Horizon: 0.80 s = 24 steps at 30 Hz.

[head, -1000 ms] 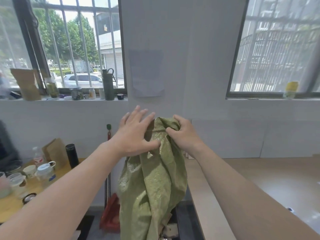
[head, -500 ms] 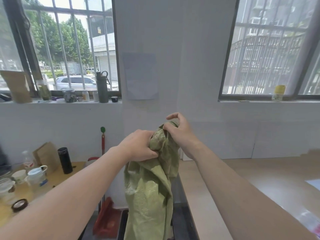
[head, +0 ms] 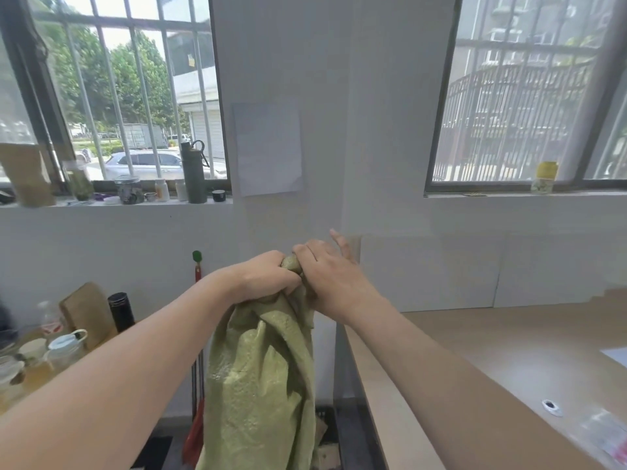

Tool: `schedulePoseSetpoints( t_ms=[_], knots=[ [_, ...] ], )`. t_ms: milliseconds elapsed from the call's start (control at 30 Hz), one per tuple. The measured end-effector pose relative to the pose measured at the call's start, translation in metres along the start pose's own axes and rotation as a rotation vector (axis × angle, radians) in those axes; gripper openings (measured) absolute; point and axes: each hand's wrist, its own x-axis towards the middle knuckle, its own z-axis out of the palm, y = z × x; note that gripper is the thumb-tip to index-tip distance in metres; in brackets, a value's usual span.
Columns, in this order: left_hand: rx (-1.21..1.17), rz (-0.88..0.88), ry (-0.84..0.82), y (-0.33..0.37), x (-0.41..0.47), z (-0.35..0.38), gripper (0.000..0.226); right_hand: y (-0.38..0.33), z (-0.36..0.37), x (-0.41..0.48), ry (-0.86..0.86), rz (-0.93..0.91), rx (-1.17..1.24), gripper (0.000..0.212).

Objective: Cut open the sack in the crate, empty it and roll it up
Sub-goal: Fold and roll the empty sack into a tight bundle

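Observation:
A green woven sack [head: 261,378] hangs limp in front of me, bunched at its top and trailing down past the frame's lower edge. My left hand [head: 268,276] is closed in a fist around the gathered top. My right hand [head: 329,269] presses against the same bunch from the right, its fingers wrapped on the fabric and one finger sticking up. A dark crate [head: 342,432] shows below, mostly hidden behind the sack, with pale lumps inside it.
A tan table [head: 509,354] runs along the right with small items near its front. At left stands a wooden table [head: 20,385] with jars, a cup and a black flask [head: 121,312]. A red-handled tool [head: 196,385] leans on the white wall.
My hands have lowered and drawn together, squeezing the sack's top into a tighter bunch. The left hand went from spread fingers to a closed fist.

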Motion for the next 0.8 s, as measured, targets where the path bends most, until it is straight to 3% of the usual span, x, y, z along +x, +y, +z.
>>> schedulePoseSetpoints(
  t_ms=[67,133,233,367,433,533,633,700,800],
  knots=[
    [0.041,-0.009,-0.062,0.0,-0.001,0.002,0.023,0.0,0.006,0.005,0.089,0.019,-0.009,0.04],
    [0.139,-0.008,-0.087,-0.002,0.002,0.003,0.046,-0.002,0.005,0.009,0.088,0.009,0.021,0.039],
    [0.37,0.076,0.044,-0.009,0.004,0.005,0.071,-0.002,0.003,0.014,0.06,0.023,0.02,0.027],
    [0.836,0.231,0.259,-0.011,-0.003,0.016,0.103,-0.001,-0.007,0.015,-0.146,0.148,0.087,0.024],
    [0.945,0.263,0.362,-0.017,-0.005,0.028,0.113,0.001,-0.007,0.018,-0.297,0.232,0.19,0.016],
    [0.902,0.277,0.471,-0.035,-0.001,0.04,0.104,0.007,-0.002,0.018,-0.424,0.324,0.496,0.007],
    [0.8,0.3,0.553,-0.05,0.01,0.045,0.062,0.009,-0.005,0.013,-0.485,0.377,0.796,0.015],
    [0.749,0.339,0.571,-0.051,0.015,0.047,0.042,0.009,-0.012,0.01,-0.54,0.381,0.861,0.015],
    [0.717,0.29,0.524,-0.049,0.023,0.049,0.029,0.013,-0.019,0.008,-0.576,0.403,0.866,0.011]
  ],
)
